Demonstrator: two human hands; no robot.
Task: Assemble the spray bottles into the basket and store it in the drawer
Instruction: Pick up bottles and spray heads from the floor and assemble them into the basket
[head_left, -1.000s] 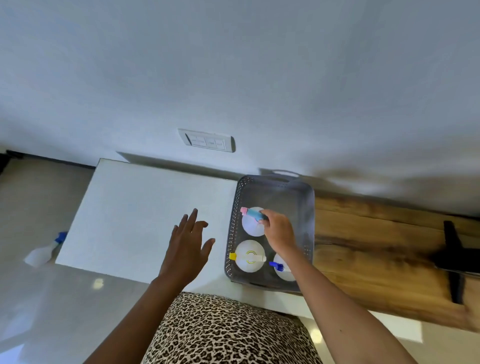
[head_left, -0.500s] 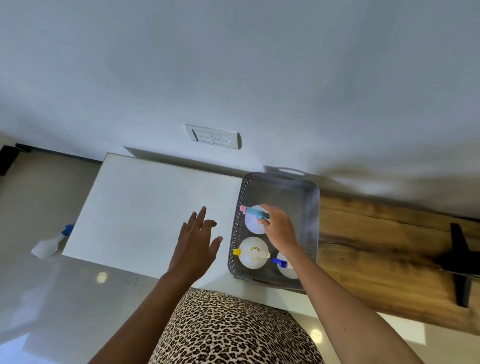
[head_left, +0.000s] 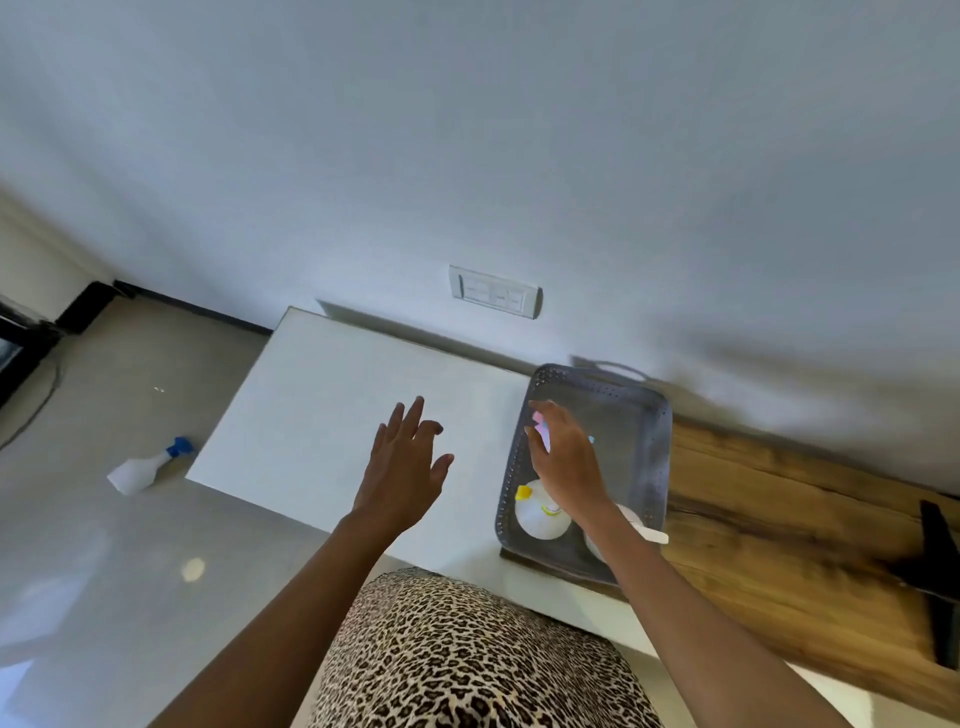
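Observation:
A grey perforated basket (head_left: 647, 457) stands at the right end of the white tabletop (head_left: 322, 405). Inside it stand a white bottle with a yellow nozzle (head_left: 535, 514), a second white bottle (head_left: 631, 517) mostly hidden by my forearm, and a bottle with a pink and blue sprayer (head_left: 538, 419) under my fingers. My right hand (head_left: 563, 457) hovers over that sprayer with its fingers spread. Left of the basket, my left hand (head_left: 405, 462) floats open above the tabletop, holding nothing. Another white bottle with a blue sprayer (head_left: 140, 467) lies on the floor at the left.
A wooden counter (head_left: 779, 509) adjoins the tabletop on the right, with a black object (head_left: 935, 571) at its far end. A switch plate (head_left: 493, 291) sits on the wall behind. The glossy floor (head_left: 104, 571) spreads to the left.
My right hand has let go of the pink and blue sprayer and spread its fingers above it. The left hand has reached slightly forward. The view has swung left and down.

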